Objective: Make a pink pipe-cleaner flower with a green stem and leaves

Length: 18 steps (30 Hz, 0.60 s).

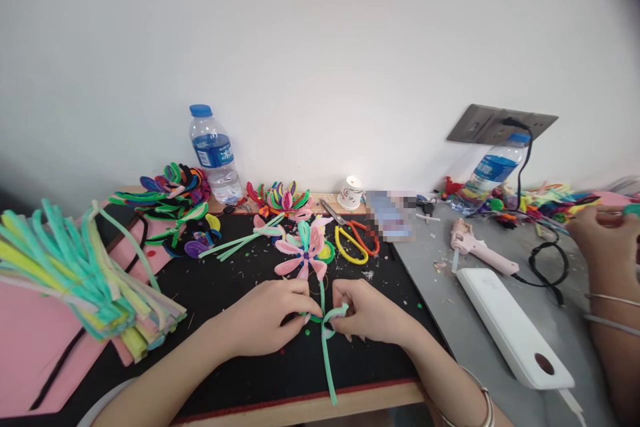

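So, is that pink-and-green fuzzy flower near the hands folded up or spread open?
Spread open: the pink-and-green fuzzy flower has looped petals fanning outward around a small purple centre.

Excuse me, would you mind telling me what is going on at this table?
A person is handling a pink-and-mint pipe-cleaner flower over a black mat. Their right hand pinches a mint strip curled at the flower's stem, and the left hand is close beside that stem. Scissors lie beyond the hands, and a pipe-cleaner bundle lies to the left. Another person's hand shows at the right edge.
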Motion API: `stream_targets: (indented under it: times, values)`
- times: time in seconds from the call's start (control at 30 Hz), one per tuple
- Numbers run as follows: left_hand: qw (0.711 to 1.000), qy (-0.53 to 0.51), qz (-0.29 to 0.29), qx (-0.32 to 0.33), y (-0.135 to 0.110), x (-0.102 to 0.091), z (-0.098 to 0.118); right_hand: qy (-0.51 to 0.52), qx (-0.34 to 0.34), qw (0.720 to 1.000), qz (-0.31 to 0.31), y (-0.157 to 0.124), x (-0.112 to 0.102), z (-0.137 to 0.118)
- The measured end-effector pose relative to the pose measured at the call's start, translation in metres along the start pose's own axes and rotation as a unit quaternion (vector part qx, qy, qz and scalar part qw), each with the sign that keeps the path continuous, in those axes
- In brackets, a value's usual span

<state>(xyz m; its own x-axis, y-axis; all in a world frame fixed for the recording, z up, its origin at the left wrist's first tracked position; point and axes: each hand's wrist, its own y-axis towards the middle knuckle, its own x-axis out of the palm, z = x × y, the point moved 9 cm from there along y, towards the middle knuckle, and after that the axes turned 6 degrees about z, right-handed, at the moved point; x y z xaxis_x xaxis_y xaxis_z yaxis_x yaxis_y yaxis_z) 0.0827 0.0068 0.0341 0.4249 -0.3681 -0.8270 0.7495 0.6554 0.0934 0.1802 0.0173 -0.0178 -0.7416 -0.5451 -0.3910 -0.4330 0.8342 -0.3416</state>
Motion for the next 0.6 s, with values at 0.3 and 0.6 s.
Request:
stream_targets:
  times: [0.3, 0.6]
  values:
    - [1.0, 0.002, -0.004, 0.001, 0.0006, 0.0011, 0.0005, -0.003, 0.008, 1.0, 0.002, -0.0004, 0.0001, -0.0023]
    - [1.0, 0.025, -0.01, -0.011, 0.0005, 0.0038, -0.0008, 0.0, 0.001, 1.0, 0.001, 0.0, 0.0, -0.0017]
